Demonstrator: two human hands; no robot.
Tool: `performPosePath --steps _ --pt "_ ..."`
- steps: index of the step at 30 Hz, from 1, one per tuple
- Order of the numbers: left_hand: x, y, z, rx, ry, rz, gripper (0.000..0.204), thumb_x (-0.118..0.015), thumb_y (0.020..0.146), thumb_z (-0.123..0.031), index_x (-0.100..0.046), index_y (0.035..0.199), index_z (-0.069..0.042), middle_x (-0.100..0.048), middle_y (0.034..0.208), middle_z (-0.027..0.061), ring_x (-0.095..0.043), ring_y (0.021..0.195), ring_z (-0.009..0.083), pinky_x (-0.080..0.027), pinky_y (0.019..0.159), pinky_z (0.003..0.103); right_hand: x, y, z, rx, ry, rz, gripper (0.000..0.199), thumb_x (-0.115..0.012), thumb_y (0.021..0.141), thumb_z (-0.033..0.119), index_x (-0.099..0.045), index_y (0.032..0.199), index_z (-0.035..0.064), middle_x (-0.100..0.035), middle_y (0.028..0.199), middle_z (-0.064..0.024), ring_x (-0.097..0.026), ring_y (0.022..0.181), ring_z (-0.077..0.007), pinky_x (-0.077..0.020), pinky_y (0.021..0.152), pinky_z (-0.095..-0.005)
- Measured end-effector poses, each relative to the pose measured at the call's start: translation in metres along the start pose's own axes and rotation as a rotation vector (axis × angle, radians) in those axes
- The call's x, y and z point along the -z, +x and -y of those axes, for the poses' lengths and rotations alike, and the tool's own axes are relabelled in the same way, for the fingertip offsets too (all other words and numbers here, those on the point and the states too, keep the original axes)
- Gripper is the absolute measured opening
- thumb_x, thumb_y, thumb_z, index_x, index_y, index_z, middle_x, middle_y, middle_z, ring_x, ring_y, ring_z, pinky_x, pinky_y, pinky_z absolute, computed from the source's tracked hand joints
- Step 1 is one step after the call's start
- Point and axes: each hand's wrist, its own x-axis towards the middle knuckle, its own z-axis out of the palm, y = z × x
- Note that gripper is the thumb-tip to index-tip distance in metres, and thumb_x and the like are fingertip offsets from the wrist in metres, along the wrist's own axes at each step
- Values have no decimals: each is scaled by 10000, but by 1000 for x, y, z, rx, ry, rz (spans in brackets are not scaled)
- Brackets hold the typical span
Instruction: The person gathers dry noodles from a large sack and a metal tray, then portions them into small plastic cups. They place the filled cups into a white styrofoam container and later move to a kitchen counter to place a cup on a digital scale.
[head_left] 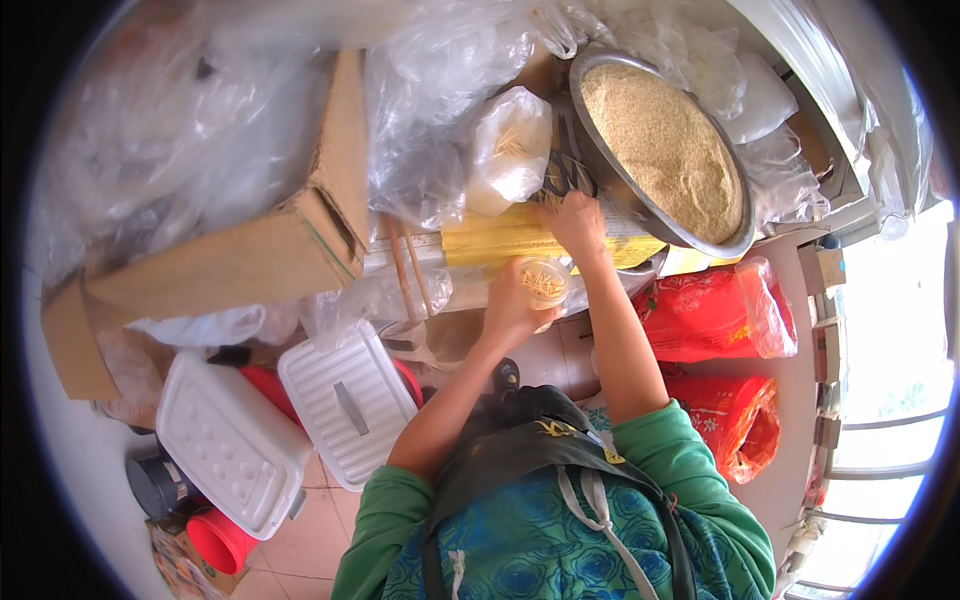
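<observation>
at the frame's centre, the left hand (pixel 508 300) grips a clear tub (pixel 558 301) that already looks well stocked with thin sticks (pixel 541 282); more remain in the translucent bag (pixel 498 182) at upper centre. the right hand (pixel 578 225) bends over the yellow sheet (pixel 490 236); whether it grips anything, i cannot tell.

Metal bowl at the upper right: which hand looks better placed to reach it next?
Probably the right hand: it is nearer the bowl, though whether it grips anything is unclear. The left hand is farther off and holds a clear cup of thin sticks.
</observation>
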Motion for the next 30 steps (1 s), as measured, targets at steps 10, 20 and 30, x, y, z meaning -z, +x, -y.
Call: performPosePath --steps 10,20,30 --pt "-47 18 1 137 -154 6 841 -832 571 -261 -381 1224 19 -515 1160 181 -517 1078 262 -415 920 353 24 38 -6 174 -249 264 287 -731 620 214 -610 638 -46 -648 621 -169 -674 631 -266 -548 680 -324" --pt "-52 28 6 201 -181 62 940 -839 565 -261 -317 1304 -3 -472 1229 183 -470 1145 262 -390 956 355 25 44 -2 84 -306 378 239 -719 632 128 -626 685 -85 -665 664 -160 -677 589 -220 -566 604 -297" --pt "-40 27 -5 111 -287 36 848 -855 540 -323 -399 1175 4 -586 1063 200 -589 991 297 -468 850 367 34 26 -24 42 -37 763 153 -671 646 104 -637 676 -42 -658 658 -142 -674 598 -213 -557 547 -280"
